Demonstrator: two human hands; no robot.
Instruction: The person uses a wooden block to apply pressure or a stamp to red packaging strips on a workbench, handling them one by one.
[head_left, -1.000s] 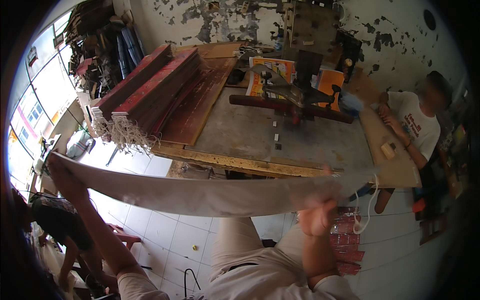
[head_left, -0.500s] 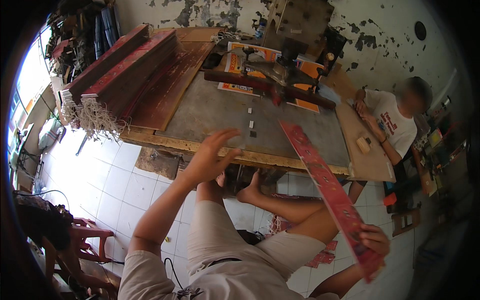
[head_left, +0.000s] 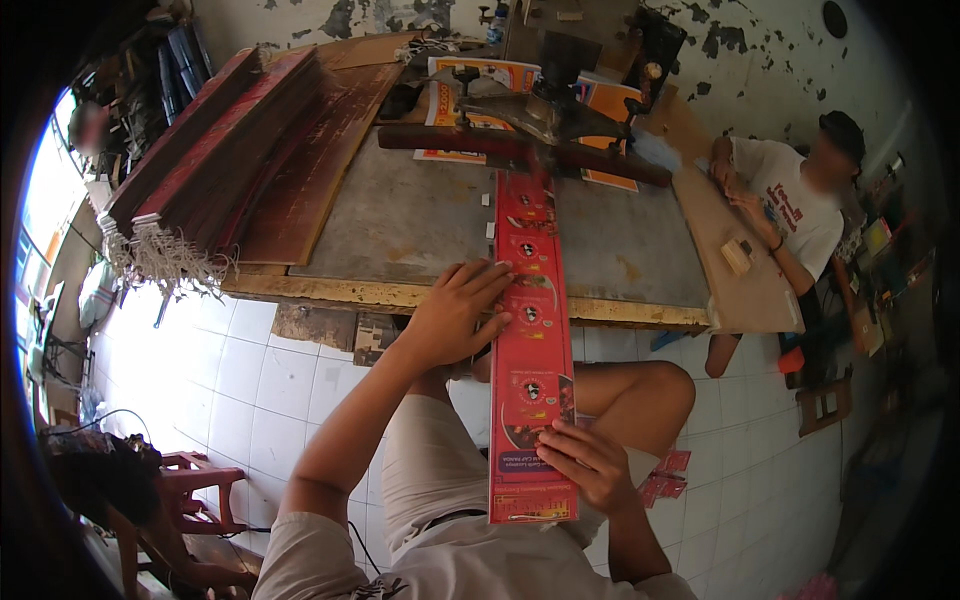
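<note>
A long red printed cardboard strip [head_left: 530,350] runs from my lap over the table's near edge. Its far end reaches the middle of a dark red crossbar [head_left: 450,143] on a metal press [head_left: 545,110]; whether it goes beneath is hidden. My left hand [head_left: 455,315] touches the strip's left edge, fingers stretched out and thumb apart. Near the closer end, my right hand [head_left: 590,465] grips the right edge, fingers on top and thumb out of sight. Two small white blocks [head_left: 490,230] sit along the strip's left side on the grey table plate [head_left: 400,220].
Stacks of long red-brown boards [head_left: 230,140] with stringy ends lie on the table's left. Printed orange sheets [head_left: 610,105] lie behind the crossbar. At the right, a person [head_left: 800,200] sits by a brown board [head_left: 700,225] bearing a wooden block [head_left: 737,257]. A red stool [head_left: 200,485] stands lower left.
The strip has swung from a slant at my right to straight ahead, its far end now at the crossbar. My left hand has come down onto its edge; my right hand moved left.
</note>
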